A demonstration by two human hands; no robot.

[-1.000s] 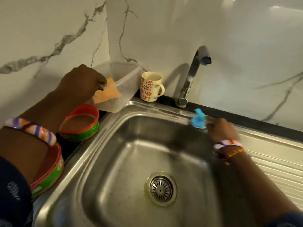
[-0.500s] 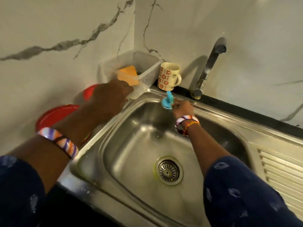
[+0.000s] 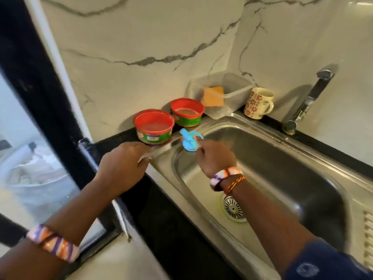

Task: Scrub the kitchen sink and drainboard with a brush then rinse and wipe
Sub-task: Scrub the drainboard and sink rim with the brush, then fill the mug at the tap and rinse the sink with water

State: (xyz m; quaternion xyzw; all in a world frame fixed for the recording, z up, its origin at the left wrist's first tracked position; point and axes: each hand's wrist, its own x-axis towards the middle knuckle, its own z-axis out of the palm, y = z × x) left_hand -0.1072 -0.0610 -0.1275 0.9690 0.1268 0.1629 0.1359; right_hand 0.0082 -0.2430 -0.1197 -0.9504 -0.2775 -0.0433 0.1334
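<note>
The right hand (image 3: 217,156) is gripping the blue brush (image 3: 189,141) at the sink (image 3: 282,158) rim's far-left corner, left hand (image 3: 123,164) is resting loosely curled on the edge, so it's risking knocking the nearer red tub (image 3: 153,126) over.

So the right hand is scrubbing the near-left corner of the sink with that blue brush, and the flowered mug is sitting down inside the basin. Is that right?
Not quite. The head view shows the right hand holding the blue brush at that corner of the sink, but the flowered mug is not in the basin. It stands upright on the dark ledge behind the sink, between the clear plastic container and the tap.
</note>
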